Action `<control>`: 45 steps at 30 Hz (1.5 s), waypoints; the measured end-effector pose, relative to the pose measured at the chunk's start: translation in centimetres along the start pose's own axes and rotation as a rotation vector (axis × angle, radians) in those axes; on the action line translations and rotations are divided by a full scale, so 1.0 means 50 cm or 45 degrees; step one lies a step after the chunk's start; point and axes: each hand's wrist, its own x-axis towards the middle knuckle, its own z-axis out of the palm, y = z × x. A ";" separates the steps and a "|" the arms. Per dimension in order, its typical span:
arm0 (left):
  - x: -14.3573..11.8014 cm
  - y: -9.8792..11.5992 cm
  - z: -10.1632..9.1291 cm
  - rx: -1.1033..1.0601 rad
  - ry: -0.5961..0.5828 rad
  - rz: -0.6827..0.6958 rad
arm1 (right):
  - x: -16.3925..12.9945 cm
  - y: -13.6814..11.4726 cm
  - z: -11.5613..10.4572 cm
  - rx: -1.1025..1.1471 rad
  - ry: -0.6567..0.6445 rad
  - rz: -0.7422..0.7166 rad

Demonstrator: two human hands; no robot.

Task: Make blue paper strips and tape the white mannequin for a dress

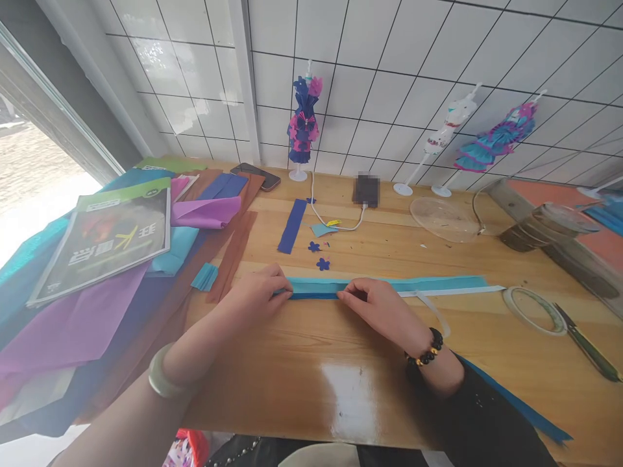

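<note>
A long light-blue paper strip [438, 285] lies across the wooden table, with a darker blue strip [314, 296] along the lower edge of its left part. My left hand [265, 290] pinches the left end of these strips between thumb and fingers. Further right, my right hand [374, 303] is closed in a pinch on the same lower edge, its fingertips on the darker strip. A white tape band [457, 291] runs along the right part of the light-blue strip, and a loose whitish tail [437, 312] curls off beside my right wrist.
To the right lie a tape roll [535, 311], scissors [591, 347] and another blue strip [530, 405], partly under my sleeve. Coloured paper sheets with a magazine [109, 237] on top cover the left side. Dressed figures on stands, including a navy-pink one [304, 126], line the tiled wall.
</note>
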 end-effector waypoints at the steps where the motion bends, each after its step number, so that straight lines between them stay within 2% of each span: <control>1: 0.001 -0.001 0.001 0.006 -0.002 -0.002 | 0.001 0.001 0.001 -0.016 -0.002 0.010; 10: 0.003 0.001 0.005 0.022 -0.002 -0.057 | 0.006 0.005 0.009 -0.126 0.023 0.091; 29: 0.005 0.002 0.006 0.015 0.019 -0.044 | 0.005 0.010 0.010 -0.164 0.028 0.058; 45: 0.004 -0.001 0.008 -0.013 0.025 -0.066 | 0.011 0.009 0.015 -0.211 0.022 0.107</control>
